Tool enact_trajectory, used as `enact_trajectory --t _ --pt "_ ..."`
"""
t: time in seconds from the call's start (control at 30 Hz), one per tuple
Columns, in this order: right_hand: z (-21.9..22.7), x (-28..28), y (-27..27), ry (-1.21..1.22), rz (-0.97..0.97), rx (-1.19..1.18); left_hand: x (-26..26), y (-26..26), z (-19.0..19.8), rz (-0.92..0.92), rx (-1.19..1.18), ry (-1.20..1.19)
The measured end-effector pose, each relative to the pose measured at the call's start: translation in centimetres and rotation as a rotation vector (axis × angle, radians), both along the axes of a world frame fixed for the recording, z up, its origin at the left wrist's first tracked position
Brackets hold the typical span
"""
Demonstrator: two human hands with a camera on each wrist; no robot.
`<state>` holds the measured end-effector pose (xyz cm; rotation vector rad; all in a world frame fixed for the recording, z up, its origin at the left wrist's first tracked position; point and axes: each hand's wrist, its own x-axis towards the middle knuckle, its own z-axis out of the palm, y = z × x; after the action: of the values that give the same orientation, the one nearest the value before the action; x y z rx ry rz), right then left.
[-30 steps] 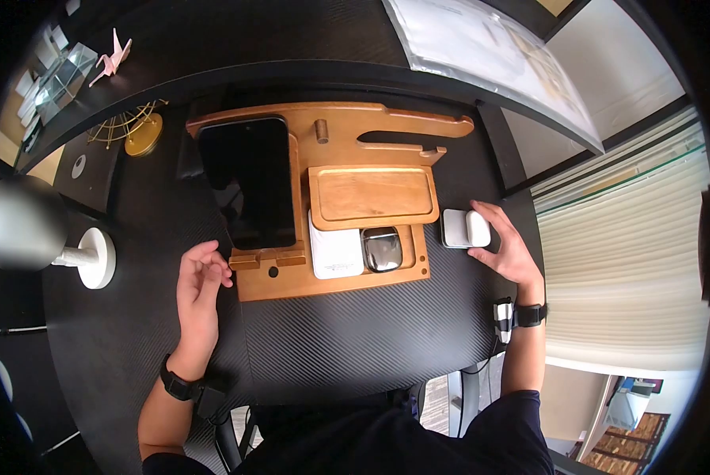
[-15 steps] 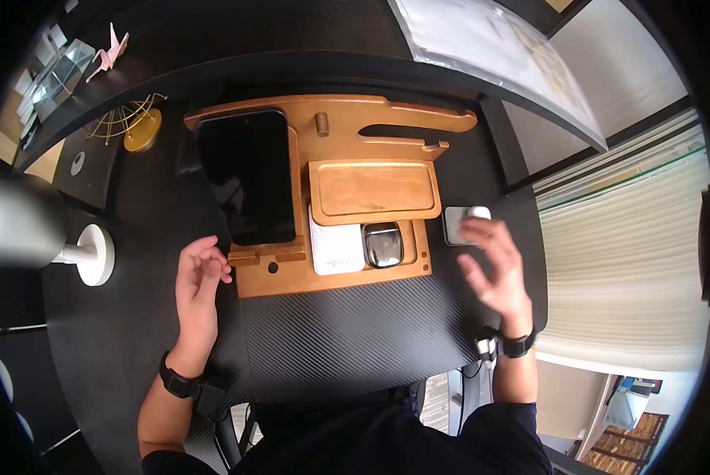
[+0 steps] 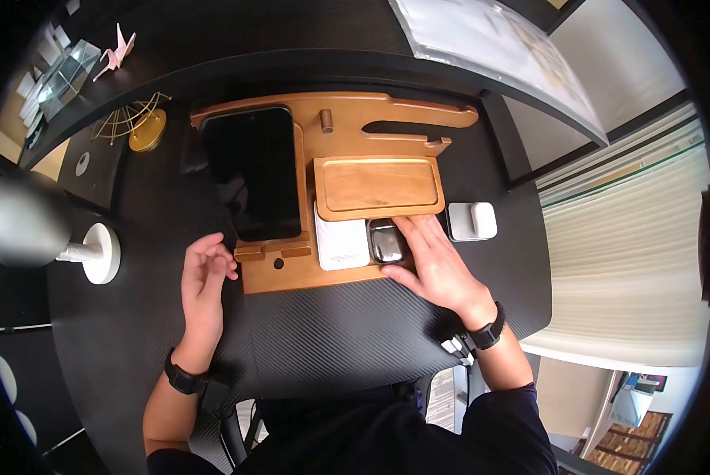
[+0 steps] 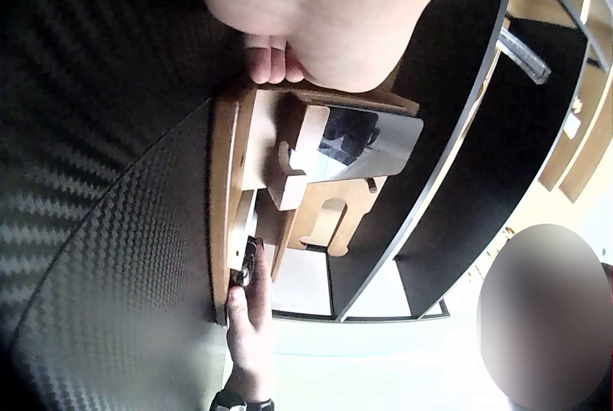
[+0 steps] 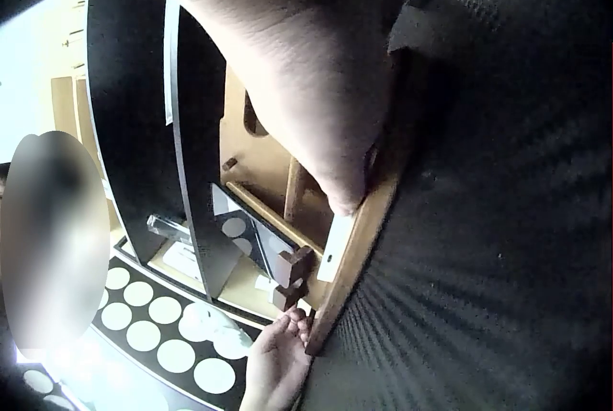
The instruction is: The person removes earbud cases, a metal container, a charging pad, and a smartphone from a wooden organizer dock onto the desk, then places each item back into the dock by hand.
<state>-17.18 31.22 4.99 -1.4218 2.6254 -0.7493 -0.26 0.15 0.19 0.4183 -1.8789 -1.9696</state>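
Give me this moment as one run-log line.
right grip: at dark case, contact unclear | left grip: beside wooden stand, holding nothing | phone: on wooden stand | white item: beside dark case

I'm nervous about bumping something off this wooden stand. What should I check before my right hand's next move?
1. Right hand beside the dark glossy case: ok, it is at the case's right side.
2. Firm grip on that case: cannot tell; the hand hides part of it.
3. Room behind the case: not ok; the raised shallow tray looks close on its far side.
4. White slab out of the hand's way: ok, it lies on the case's other side.
5. Phone propped in its holder: ok.
6. Left hand steadying the stand: cannot tell; it is by the left edge, contact unclear.
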Motion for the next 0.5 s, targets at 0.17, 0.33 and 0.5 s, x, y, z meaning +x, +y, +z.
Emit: enact_trajectory --t 0.17,0.33,0.5 --pt "-0.28 -0.22 0.01 -0.014 0.010 -0.037 0.04 -0.14 -0.19 -0.002 -0.012 0.003" --pt "-0.31 -0.08 0.02 -0.012 -0.001 -0.033 -0.01 -0.06 -0.08 0.004 -0.010 -0.001" --pt "0.02 0.29 0.06 0.003 0.012 -0.101 0.02 -0.18 -0.17 0.003 -0.019 -0.001"
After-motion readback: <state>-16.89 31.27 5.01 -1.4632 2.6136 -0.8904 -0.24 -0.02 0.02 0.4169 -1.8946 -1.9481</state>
